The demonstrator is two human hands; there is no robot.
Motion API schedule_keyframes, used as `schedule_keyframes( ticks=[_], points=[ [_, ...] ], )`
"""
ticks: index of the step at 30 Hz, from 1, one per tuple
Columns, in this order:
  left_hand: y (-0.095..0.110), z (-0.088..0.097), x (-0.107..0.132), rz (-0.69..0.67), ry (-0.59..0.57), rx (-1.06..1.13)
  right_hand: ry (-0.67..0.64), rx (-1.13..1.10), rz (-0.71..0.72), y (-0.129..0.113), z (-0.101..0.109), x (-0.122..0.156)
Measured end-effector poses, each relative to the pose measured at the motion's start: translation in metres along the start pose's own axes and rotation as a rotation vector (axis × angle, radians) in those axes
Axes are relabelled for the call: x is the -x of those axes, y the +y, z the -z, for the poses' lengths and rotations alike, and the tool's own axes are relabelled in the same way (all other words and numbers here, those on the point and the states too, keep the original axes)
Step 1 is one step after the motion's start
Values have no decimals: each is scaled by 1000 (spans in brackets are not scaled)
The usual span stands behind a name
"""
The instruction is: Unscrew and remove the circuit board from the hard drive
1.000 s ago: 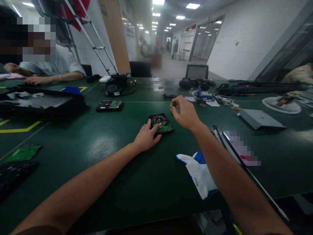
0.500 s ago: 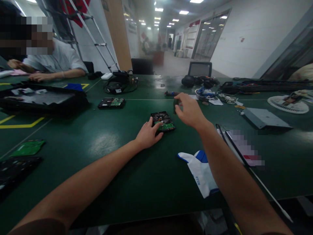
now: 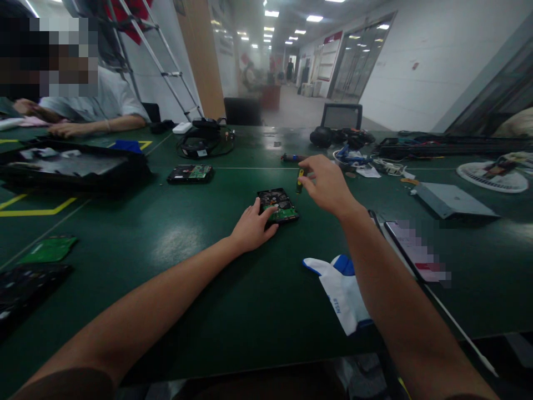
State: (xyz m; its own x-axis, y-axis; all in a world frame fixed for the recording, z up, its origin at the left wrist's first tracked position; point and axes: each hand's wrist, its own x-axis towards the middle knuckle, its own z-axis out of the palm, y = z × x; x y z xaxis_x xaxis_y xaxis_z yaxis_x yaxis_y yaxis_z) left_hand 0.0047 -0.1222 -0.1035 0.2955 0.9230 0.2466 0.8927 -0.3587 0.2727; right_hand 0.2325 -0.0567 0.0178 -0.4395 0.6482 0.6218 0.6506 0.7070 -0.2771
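Observation:
On the green table a hard drive (image 3: 278,203) lies with its green circuit board showing. My left hand (image 3: 254,226) holds it down at its near left side, the fingers spread over the edge and board. Just right of the drive and above the table, my right hand (image 3: 325,184) pinches a short yellow-and-black screwdriver (image 3: 300,181) between thumb and fingers. Its tip is too small to make out, and it stands apart from the drive. Beyond that hand lies a dark stick-shaped tool (image 3: 291,158), partly covered by the fingers.
Another hard drive (image 3: 190,173) lies further left. A green circuit board (image 3: 49,250) and a dark drive (image 3: 29,289) lie near left. A white-blue glove (image 3: 339,291), a phone (image 3: 416,253) and a metal box (image 3: 456,200) are at right. A person (image 3: 108,103) sits far left by a black tray (image 3: 83,183).
The screwdriver has turned in my right fingers, so its yellow side now shows. My left hand and the hard drive have stayed in place.

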Motion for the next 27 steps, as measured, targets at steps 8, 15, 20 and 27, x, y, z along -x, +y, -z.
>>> schedule_keyframes(
  ticks=[8,15,20,27],
  points=[
    [0,1,0,-9,10,-3,39,38,-12,3,0,1],
    [1,2,0,-11,6,-1,21,17,23,4,-3,0],
    [-1,0,0,-4,0,7,26,8,-16,4,-1,1],
    [-1,1,0,-8,1,-2,20,-7,23,6,1,1]
  ],
)
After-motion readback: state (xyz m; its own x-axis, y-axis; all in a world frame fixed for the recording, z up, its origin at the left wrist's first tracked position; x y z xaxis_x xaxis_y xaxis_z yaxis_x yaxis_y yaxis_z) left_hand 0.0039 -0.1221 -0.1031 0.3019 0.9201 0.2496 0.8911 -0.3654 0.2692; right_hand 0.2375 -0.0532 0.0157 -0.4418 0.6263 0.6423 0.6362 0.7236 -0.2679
